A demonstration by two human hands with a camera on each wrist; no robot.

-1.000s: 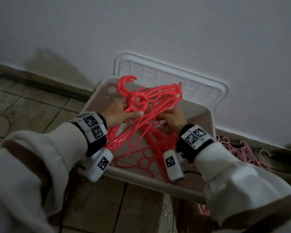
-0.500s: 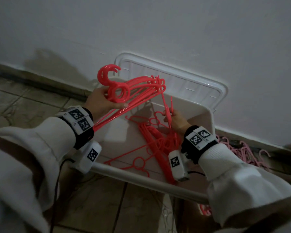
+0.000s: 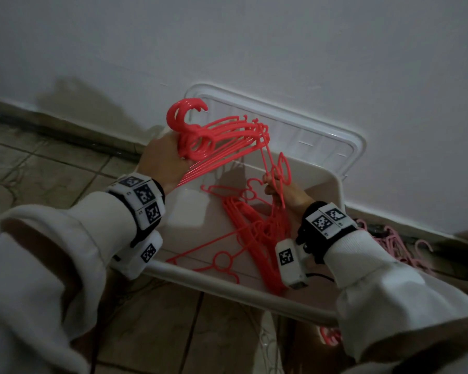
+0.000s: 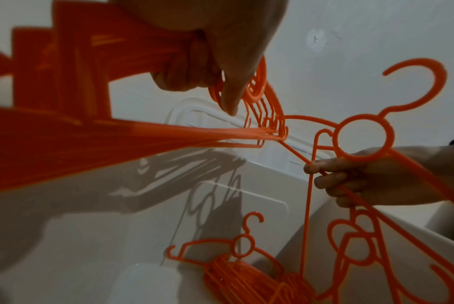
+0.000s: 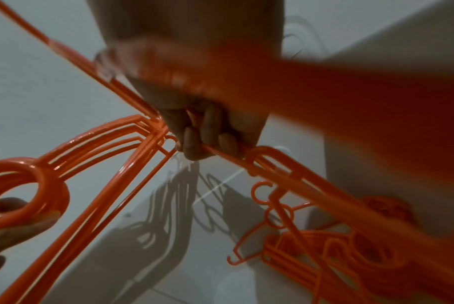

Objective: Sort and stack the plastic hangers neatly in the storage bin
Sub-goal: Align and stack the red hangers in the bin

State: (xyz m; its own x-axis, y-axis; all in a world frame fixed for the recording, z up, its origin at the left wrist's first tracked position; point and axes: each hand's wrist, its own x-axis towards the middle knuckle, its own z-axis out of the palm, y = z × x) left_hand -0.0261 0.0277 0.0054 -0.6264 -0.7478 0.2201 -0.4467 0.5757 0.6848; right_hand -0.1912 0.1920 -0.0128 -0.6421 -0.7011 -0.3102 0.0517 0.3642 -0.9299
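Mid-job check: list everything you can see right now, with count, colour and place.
Hanger bundle: several, exact count unclear, red, held above the bin's left side.
Single hanger: one, red, held over the bin, its bar reaching up to the bundle.
Loose hangers: a heap, red, on the bin floor.
Storage bin: one, white, on the tiled floor.
Lid: one, clear, leaning on the wall behind the bin.
Pink hangers: a pile, on the floor right of the bin.
Left hand: grips the bundle.
Right hand: fingers curled round the single hanger.
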